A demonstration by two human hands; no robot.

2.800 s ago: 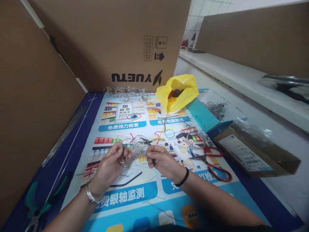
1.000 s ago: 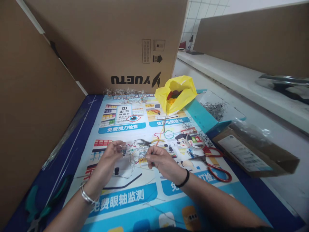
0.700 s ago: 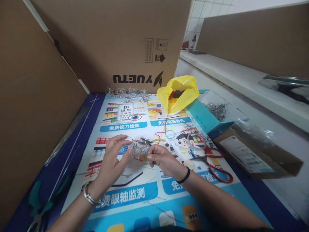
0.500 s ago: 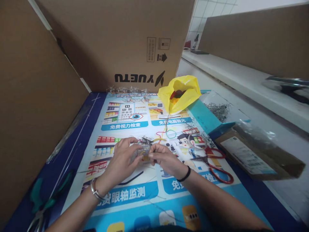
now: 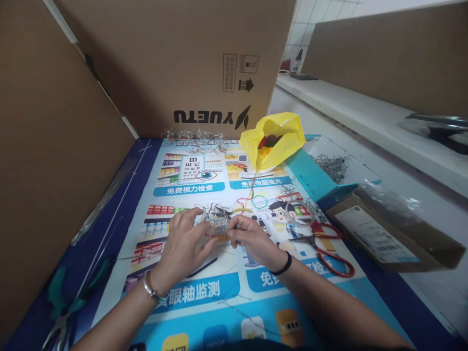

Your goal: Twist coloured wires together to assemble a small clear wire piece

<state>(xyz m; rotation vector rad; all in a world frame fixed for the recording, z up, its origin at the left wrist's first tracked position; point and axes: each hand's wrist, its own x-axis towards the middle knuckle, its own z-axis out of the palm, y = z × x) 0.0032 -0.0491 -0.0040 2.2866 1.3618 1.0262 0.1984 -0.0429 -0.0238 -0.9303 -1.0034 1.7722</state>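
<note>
A loose tangle of thin silvery wire (image 5: 215, 219), with bits of red and yellow thread in it, lies on the printed sheet between my hands. My left hand (image 5: 186, 240) is at its left side, thumb and fingers apart, the fingertips close to or touching the wire. On the right, my right hand (image 5: 250, 239) is closed in a pinch at the tangle's edge. What sits between those fingertips is too small to make out. Yellow, red and green threads (image 5: 252, 200) run from behind the tangle up to a yellow bag (image 5: 272, 141).
Red-handled scissors (image 5: 320, 246) and a roll of clear tape (image 5: 299, 213) lie right of my right hand. Green-handled pliers (image 5: 68, 307) are at lower left. An open cardboard box (image 5: 395, 234) stands at right. More wire (image 5: 197, 136) lies along the back cardboard wall (image 5: 175, 63).
My left hand has drawn slightly left and its fingers have spread, so more of the wire tangle shows. My right hand keeps its pinch and has shifted a little to the right.
</note>
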